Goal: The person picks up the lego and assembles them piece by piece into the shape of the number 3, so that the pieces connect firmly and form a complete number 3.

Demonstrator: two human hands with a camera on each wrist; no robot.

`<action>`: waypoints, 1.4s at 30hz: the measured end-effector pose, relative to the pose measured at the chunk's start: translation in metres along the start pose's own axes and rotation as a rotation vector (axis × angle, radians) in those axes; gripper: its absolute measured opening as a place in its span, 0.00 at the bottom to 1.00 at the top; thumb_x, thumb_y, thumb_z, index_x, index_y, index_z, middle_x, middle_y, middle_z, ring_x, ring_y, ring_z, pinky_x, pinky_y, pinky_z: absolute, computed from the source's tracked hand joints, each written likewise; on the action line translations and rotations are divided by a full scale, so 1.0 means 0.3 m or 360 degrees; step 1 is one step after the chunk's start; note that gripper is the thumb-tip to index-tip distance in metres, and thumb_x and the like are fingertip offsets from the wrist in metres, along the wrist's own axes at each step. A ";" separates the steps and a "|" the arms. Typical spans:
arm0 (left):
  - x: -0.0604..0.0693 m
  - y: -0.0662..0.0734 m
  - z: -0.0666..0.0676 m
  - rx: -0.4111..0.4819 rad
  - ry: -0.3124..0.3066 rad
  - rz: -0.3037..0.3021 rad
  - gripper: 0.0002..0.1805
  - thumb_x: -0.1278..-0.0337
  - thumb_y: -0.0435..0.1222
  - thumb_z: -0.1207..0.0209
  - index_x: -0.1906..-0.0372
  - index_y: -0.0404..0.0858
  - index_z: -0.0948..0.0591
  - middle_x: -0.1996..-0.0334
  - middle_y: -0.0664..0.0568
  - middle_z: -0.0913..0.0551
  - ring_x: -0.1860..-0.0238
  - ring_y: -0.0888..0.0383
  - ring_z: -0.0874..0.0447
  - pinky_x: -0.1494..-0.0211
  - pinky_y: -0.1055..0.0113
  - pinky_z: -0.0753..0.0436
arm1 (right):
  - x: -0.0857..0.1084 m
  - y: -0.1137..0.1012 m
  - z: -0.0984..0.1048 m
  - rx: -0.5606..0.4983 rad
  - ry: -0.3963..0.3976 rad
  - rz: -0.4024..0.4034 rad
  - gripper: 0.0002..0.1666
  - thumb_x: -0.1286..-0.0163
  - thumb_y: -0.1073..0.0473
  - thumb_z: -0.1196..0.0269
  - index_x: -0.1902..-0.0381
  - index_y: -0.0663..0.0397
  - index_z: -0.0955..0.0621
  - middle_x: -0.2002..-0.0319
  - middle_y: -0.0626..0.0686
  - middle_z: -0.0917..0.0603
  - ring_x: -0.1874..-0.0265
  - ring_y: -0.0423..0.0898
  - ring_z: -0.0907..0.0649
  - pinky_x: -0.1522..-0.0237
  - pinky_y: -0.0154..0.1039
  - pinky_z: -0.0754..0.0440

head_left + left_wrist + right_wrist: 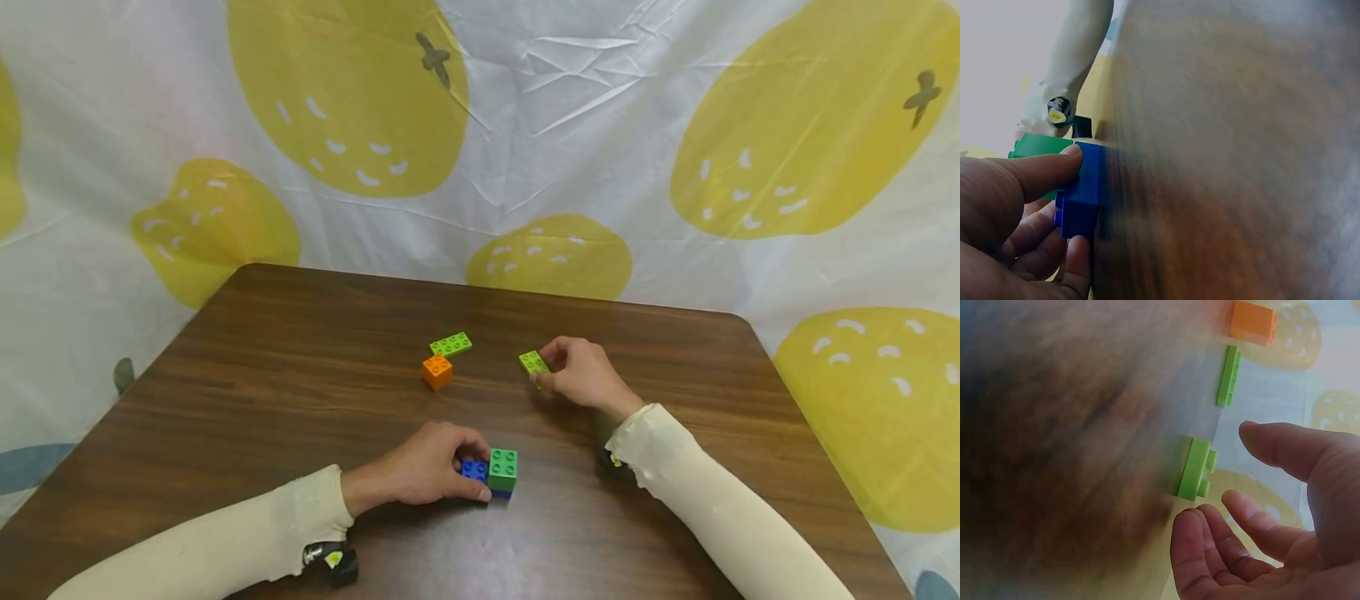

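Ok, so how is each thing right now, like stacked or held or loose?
Blue brick: studs up, pinched by the left hand.
Green brick: stacked on one end of the blue brick, studs up.
Orange brick: studs up, not held.
Left lime brick: flat behind the orange brick, not held.
Right lime brick: studs up, nothing stacked on it.
Right hand: thumb and fingers apart beside the right lime brick.
Fruit-print cloth: hanging, creased.

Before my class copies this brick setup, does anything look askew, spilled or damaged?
Nothing stands out: the green brick sits squarely on the blue brick, the orange brick stands studs-up, and no spill or damage shows.
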State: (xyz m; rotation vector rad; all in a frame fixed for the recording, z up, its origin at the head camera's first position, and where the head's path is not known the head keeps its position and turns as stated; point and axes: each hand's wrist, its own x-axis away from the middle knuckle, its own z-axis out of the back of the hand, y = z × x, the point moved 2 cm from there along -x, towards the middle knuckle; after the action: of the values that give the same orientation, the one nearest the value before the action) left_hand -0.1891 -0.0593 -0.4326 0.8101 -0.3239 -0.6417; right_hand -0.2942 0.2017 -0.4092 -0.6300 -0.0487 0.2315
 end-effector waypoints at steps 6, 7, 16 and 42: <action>-0.003 0.001 0.003 0.0000 -0.0001 0.0003 0.20 0.48 0.44 0.20 0.53 0.42 0.13 0.59 0.57 0.11 0.59 0.66 0.18 0.54 0.71 0.18 | -0.009 0.006 -0.001 0.0035 -0.0034 -0.0005 0.26 0.38 0.49 0.24 0.48 0.58 0.15 0.54 0.55 0.10 0.57 0.49 0.15 0.50 0.47 0.18; -0.004 0.001 0.004 0.0002 0.0001 -0.0002 0.20 0.48 0.44 0.20 0.53 0.41 0.13 0.59 0.57 0.11 0.59 0.66 0.18 0.54 0.71 0.18 | -0.012 0.007 -0.001 0.0036 -0.0034 0.0000 0.26 0.38 0.49 0.24 0.47 0.58 0.15 0.54 0.55 0.10 0.57 0.49 0.15 0.51 0.46 0.18; -0.004 0.002 0.006 -0.0008 0.0000 0.0017 0.20 0.48 0.45 0.20 0.53 0.43 0.13 0.59 0.59 0.12 0.59 0.67 0.19 0.54 0.72 0.19 | -0.030 0.013 -0.007 0.0061 -0.0079 0.0027 0.33 0.40 0.49 0.22 0.43 0.63 0.15 0.53 0.56 0.08 0.58 0.47 0.13 0.52 0.45 0.16; 0.000 0.010 0.003 0.0005 0.0007 0.0001 0.20 0.49 0.43 0.19 0.54 0.41 0.13 0.60 0.56 0.11 0.60 0.66 0.19 0.56 0.71 0.19 | -0.028 0.032 -0.016 0.0106 -0.0113 0.0059 0.23 0.43 0.57 0.23 0.50 0.59 0.11 0.61 0.54 0.08 0.62 0.45 0.13 0.58 0.40 0.17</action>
State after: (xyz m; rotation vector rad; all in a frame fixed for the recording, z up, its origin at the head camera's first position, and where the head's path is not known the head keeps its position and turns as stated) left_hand -0.1884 -0.0584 -0.4298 0.8143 -0.3210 -0.6390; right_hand -0.3036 0.2044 -0.4185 -0.5567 -0.0973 0.2905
